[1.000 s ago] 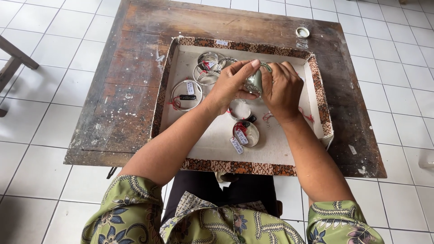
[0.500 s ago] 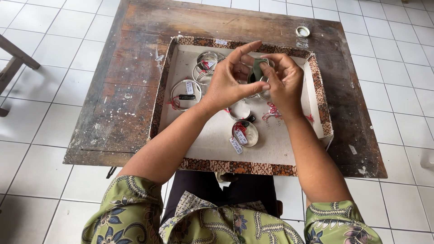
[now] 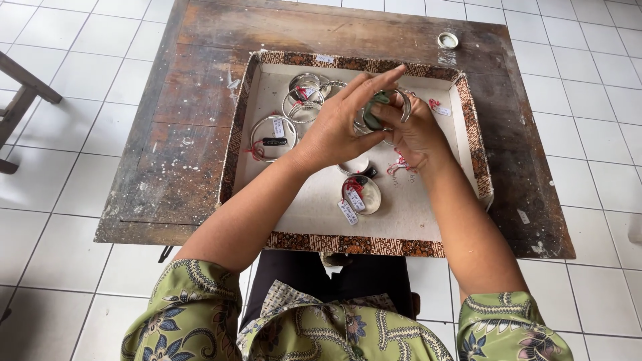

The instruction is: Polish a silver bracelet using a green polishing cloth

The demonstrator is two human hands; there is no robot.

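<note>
My right hand (image 3: 418,134) grips a silver bangle (image 3: 403,107) above a shallow tray (image 3: 314,200) with a brown patterned rim. My left hand (image 3: 341,124) presses a small green cloth (image 3: 376,110) against that bangle, fingers stretched out over it. Several more silver bangles with small paper tags and red strings lie in the tray: one at the left (image 3: 272,137), two at the back (image 3: 304,93), one nearer me (image 3: 362,194).
The tray rests on a worn, paint-spattered wooden table (image 3: 180,160) over a white tiled floor. A small round lid (image 3: 448,41) sits at the table's far right corner. A dark wooden leg (image 3: 20,100) juts in at the left.
Both hands have stayed over the tray's middle. My left fingers have shifted across the bangle with the green cloth, and the bangle has turned a little in my right hand.
</note>
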